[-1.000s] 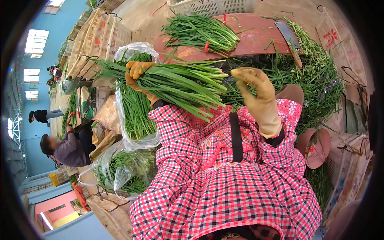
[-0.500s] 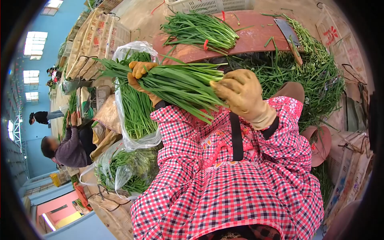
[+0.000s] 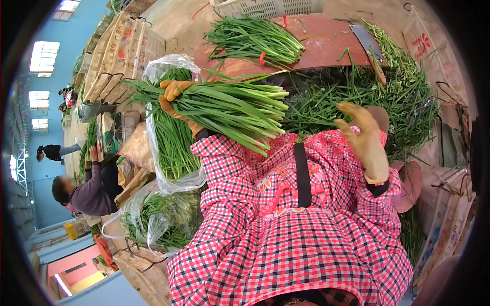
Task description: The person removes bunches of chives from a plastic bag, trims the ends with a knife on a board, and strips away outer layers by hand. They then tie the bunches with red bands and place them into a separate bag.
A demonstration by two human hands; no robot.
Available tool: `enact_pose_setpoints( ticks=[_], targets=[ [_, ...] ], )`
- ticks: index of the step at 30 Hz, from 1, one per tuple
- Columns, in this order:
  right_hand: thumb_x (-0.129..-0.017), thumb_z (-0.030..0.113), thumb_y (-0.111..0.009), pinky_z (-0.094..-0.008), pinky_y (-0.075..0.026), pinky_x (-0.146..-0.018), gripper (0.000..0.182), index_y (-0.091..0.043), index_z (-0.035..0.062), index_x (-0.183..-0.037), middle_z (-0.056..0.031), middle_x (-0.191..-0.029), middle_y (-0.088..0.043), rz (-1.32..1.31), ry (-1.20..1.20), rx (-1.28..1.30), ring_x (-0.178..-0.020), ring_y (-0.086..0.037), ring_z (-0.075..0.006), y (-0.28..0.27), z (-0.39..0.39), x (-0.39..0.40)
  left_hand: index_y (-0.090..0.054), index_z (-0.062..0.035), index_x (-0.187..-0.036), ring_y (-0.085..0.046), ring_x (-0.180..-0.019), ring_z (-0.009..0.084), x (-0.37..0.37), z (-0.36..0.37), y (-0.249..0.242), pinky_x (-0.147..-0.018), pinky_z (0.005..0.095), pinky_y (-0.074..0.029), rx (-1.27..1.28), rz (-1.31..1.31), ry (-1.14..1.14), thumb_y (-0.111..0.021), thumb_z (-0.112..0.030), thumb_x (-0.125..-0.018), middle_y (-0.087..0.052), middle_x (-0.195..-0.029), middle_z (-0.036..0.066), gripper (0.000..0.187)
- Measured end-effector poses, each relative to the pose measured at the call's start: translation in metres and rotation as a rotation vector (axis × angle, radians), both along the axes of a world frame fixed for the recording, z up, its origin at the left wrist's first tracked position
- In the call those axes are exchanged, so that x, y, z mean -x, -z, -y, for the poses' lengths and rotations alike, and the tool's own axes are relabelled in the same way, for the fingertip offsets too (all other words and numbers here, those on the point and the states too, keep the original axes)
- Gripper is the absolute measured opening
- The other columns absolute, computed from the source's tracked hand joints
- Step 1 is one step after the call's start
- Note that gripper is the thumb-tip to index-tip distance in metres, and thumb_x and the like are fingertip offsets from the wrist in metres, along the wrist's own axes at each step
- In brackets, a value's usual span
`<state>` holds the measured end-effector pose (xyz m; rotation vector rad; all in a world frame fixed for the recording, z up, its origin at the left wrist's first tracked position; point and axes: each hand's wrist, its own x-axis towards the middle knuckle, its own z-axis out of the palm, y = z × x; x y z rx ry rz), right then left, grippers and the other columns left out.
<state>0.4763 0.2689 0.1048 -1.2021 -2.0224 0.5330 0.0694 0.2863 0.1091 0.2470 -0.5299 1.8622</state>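
My left hand (image 3: 175,96), in a tan work glove, is closed around a loose bunch of garlic chives (image 3: 229,104). Their pale cut ends fan out to the right above my lap. Off to the right, my gloved right hand (image 3: 363,140) is raised with its fingers apart and nothing in them. Beyond the bunch, more garlic chives (image 3: 255,41) lie on a reddish board (image 3: 326,38), with red ties around them. A cleaver (image 3: 368,43) rests at the board's right end, its wooden handle towards me.
A heap of loose green trimmings (image 3: 398,107) spreads below and right of the board. Clear plastic bags of chives (image 3: 176,137) stand at my left. A white crate (image 3: 265,7) sits beyond the board. Another person (image 3: 92,191) sits at far left, near stacked crates (image 3: 122,56).
My right hand has left the cut ends of the bunch, moved right and opened. My left hand still grips the chives in nearly the same place.
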Motion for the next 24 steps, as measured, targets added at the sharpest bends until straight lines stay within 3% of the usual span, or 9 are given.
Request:
enact_pose_setpoints(
  ticks=[3,4,7,10,12,16,19,20,24],
  targets=[
    [-0.089,0.027,-0.073,-0.0346,-0.047,-0.099,0.043,-0.064,0.0019,-0.123,-0.0144,-0.117,-0.068,-0.418,-0.314,0.381,-0.111,-0.063,-0.0247,-0.024,0.009,0.056,-0.061,-0.0079,-0.109,-0.061,-0.074,0.0089,-0.019,0.002,-0.012,-0.081,0.0288,-0.051,-0.029,-0.047,0.015,-0.075,-0.015,-0.083,-0.061,-0.077,-0.006,0.03],
    [-0.089,0.026,-0.074,-0.0338,-0.048,-0.096,0.044,-0.063,0.0011,-0.124,-0.015,-0.116,-0.068,-0.394,-0.331,0.288,-0.108,-0.064,-0.0236,-0.019,0.011,0.073,-0.061,-0.0079,-0.109,-0.06,-0.074,0.0087,-0.018,-0.001,-0.008,-0.081,0.0288,-0.05,-0.071,-0.052,0.018,-0.075,-0.015,-0.083,-0.061,-0.076,-0.007,0.03],
    [-0.09,0.021,-0.073,-0.0318,-0.05,-0.09,0.037,-0.064,-0.0035,-0.118,-0.0129,-0.107,-0.07,-0.653,-0.41,0.605,-0.1,-0.066,-0.0174,-0.017,0.018,0.107,-0.059,-0.0068,-0.112,-0.058,-0.074,0.0085,-0.005,-0.008,0.005,-0.08,0.0288,-0.049,-0.175,-0.063,-0.009,-0.073,-0.016,-0.086,-0.057,-0.076,-0.007,0.031],
    [-0.088,0.015,-0.075,-0.0289,-0.052,-0.082,0.028,-0.067,-0.0033,-0.108,-0.0106,-0.098,-0.071,-0.682,-0.319,0.341,-0.09,-0.067,-0.0163,-0.003,0.018,0.125,-0.056,-0.0048,-0.115,-0.058,-0.073,0.0086,-0.009,-0.008,0.003,-0.079,0.0293,-0.048,-0.242,-0.172,-0.04,-0.067,-0.016,-0.09,-0.056,-0.077,-0.006,0.029],
    [-0.087,0.012,-0.074,-0.0284,-0.052,-0.075,0.021,-0.068,-0.0026,-0.101,-0.0104,-0.093,-0.07,-0.631,-0.314,0.2,-0.083,-0.067,-0.0175,-0.002,0.02,0.124,-0.056,-0.0047,-0.116,-0.058,-0.074,0.0086,-0.019,-0.009,0.001,-0.08,0.0292,-0.048,-0.275,0.04,-0.039,-0.066,-0.016,-0.092,-0.057,-0.078,-0.006,0.028],
    [-0.084,0.001,-0.071,-0.0302,-0.052,-0.067,0.01,-0.069,-0.001,-0.094,-0.0113,-0.084,-0.069,-0.498,-0.308,0.1,-0.074,-0.066,-0.021,0.009,0.021,0.116,-0.056,-0.004,-0.116,-0.058,-0.074,0.0091,-0.02,-0.007,-0.002,-0.081,0.0289,-0.048,-0.243,0.068,-0.049,-0.064,-0.017,-0.093,-0.058,-0.078,-0.006,0.027],
    [-0.08,-0.006,-0.065,-0.0315,-0.051,-0.064,0.012,-0.069,-0.0009,-0.09,-0.0123,-0.082,-0.069,-0.418,-0.39,0.168,-0.071,-0.066,-0.0237,0.007,0.016,0.088,-0.057,-0.0039,-0.115,-0.059,-0.074,0.009,-0.008,-0.007,-0.001,-0.081,0.0288,-0.048,-0.235,-0.052,-0.046,-0.064,-0.017,-0.093,-0.058,-0.078,-0.006,0.027],
    [-0.076,-0.01,-0.061,-0.0334,-0.053,-0.066,0.018,-0.069,-0.0013,-0.089,-0.0131,-0.079,-0.069,-0.097,-0.339,0.231,-0.073,-0.068,-0.0257,0.006,0.01,0.075,-0.057,-0.0039,-0.115,-0.059,-0.074,0.0089,-0.005,-0.006,0.0,-0.081,0.0288,-0.048,-0.231,-0.093,-0.047,-0.064,-0.017,-0.092,-0.058,-0.078,-0.006,0.027],
    [-0.087,0.01,-0.071,-0.0342,-0.054,-0.08,0.024,-0.067,0.0009,-0.109,-0.0116,-0.1,-0.07,-0.416,-0.294,0.475,-0.092,-0.068,-0.0228,0.021,-0.001,0.056,-0.058,-0.0039,-0.116,-0.059,-0.074,0.009,-0.003,-0.005,-0.002,-0.081,0.0282,-0.049,-0.221,-0.141,-0.033,-0.064,-0.018,-0.091,-0.057,-0.077,-0.006,0.029]
  ],
)
